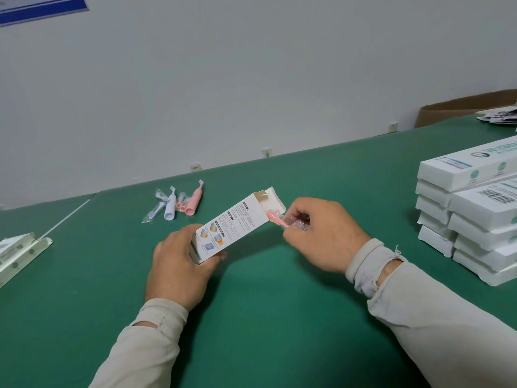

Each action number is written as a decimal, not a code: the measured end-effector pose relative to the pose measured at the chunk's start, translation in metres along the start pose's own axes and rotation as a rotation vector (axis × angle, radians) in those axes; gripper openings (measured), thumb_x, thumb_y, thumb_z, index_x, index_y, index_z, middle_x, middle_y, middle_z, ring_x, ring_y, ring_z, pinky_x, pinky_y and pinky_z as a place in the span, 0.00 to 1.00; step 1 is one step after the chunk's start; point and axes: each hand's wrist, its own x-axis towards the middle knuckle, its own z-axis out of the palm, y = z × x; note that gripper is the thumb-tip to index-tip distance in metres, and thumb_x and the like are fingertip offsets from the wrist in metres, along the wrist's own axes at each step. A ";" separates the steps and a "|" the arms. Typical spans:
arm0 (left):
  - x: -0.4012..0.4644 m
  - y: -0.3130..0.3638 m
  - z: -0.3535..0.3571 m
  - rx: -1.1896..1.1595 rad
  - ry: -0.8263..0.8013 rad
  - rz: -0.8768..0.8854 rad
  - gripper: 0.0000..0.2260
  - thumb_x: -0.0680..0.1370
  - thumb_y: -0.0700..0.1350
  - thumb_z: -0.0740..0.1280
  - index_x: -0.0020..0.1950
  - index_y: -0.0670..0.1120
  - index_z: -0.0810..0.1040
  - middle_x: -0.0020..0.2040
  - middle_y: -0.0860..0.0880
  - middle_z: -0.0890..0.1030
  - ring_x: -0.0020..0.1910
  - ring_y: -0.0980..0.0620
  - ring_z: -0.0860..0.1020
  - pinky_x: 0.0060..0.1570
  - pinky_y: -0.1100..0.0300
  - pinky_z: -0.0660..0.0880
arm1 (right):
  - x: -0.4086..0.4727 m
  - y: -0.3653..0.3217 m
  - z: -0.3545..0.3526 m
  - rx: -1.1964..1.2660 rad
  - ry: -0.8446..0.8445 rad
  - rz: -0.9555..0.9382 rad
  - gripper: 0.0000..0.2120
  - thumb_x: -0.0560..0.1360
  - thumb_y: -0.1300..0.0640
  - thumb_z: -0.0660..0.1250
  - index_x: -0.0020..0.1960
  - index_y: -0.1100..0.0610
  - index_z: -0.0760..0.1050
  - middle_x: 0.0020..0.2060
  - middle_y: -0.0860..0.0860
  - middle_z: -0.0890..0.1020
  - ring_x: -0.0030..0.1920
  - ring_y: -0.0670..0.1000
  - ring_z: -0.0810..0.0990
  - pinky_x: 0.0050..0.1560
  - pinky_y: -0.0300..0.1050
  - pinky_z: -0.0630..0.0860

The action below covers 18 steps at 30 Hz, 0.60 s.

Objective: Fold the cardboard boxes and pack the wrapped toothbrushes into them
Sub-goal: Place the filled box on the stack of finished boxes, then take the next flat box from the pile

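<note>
My left hand point(181, 264) grips the near end of a white printed cardboard box point(237, 222), held tilted above the green table point(279, 303). The box's far end is open with its flap up. My right hand point(321, 233) pinches a pink wrapped toothbrush head point(277, 218) just beside that open end. Farther back on the table lie more wrapped toothbrushes point(179, 203), pink and white ones, in a loose group.
Stacks of closed white boxes point(470, 214) stand at the right. Flat unfolded boxes point(19, 253) lie at the left edge. A brown carton point(461, 107) and printed sheets point(500, 116) sit at the far right, by the white wall.
</note>
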 end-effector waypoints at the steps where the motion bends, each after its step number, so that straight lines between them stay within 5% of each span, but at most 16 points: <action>1: 0.000 0.000 0.000 -0.009 -0.004 0.003 0.20 0.69 0.52 0.78 0.56 0.63 0.74 0.47 0.61 0.74 0.54 0.49 0.71 0.51 0.57 0.66 | 0.000 0.000 0.002 0.095 -0.028 0.043 0.03 0.71 0.57 0.67 0.42 0.50 0.76 0.38 0.45 0.79 0.32 0.47 0.79 0.33 0.38 0.72; 4: 0.000 0.001 -0.001 -0.023 -0.004 0.009 0.21 0.69 0.52 0.79 0.55 0.64 0.72 0.46 0.62 0.74 0.53 0.49 0.72 0.51 0.56 0.68 | -0.003 -0.001 0.012 0.373 -0.156 0.137 0.04 0.75 0.61 0.66 0.47 0.54 0.73 0.39 0.51 0.80 0.33 0.51 0.86 0.40 0.53 0.83; 7: 0.000 0.001 -0.001 -0.020 -0.002 0.015 0.21 0.69 0.51 0.79 0.57 0.61 0.75 0.47 0.60 0.74 0.53 0.48 0.72 0.51 0.56 0.67 | -0.004 0.001 0.014 0.430 -0.216 0.159 0.03 0.77 0.61 0.65 0.49 0.56 0.72 0.39 0.53 0.80 0.37 0.52 0.87 0.46 0.59 0.82; 9: 0.001 0.000 -0.001 -0.006 0.005 0.012 0.20 0.69 0.51 0.79 0.58 0.59 0.76 0.48 0.58 0.76 0.54 0.48 0.72 0.51 0.56 0.67 | -0.001 0.003 0.009 0.404 -0.156 0.155 0.02 0.76 0.60 0.66 0.47 0.56 0.73 0.36 0.51 0.80 0.34 0.49 0.86 0.39 0.53 0.82; 13: 0.001 0.000 -0.001 0.033 0.020 0.004 0.21 0.69 0.51 0.78 0.60 0.56 0.77 0.51 0.56 0.75 0.56 0.47 0.71 0.52 0.57 0.65 | 0.006 0.001 -0.008 0.256 0.279 0.106 0.13 0.65 0.43 0.65 0.37 0.53 0.76 0.28 0.44 0.76 0.26 0.41 0.73 0.26 0.31 0.67; 18: 0.000 0.001 -0.002 0.057 0.021 -0.011 0.21 0.70 0.51 0.78 0.61 0.56 0.77 0.51 0.57 0.73 0.58 0.47 0.70 0.53 0.57 0.64 | 0.002 0.000 -0.008 0.195 0.317 -0.023 0.02 0.70 0.55 0.68 0.40 0.49 0.77 0.28 0.41 0.76 0.27 0.41 0.72 0.26 0.31 0.66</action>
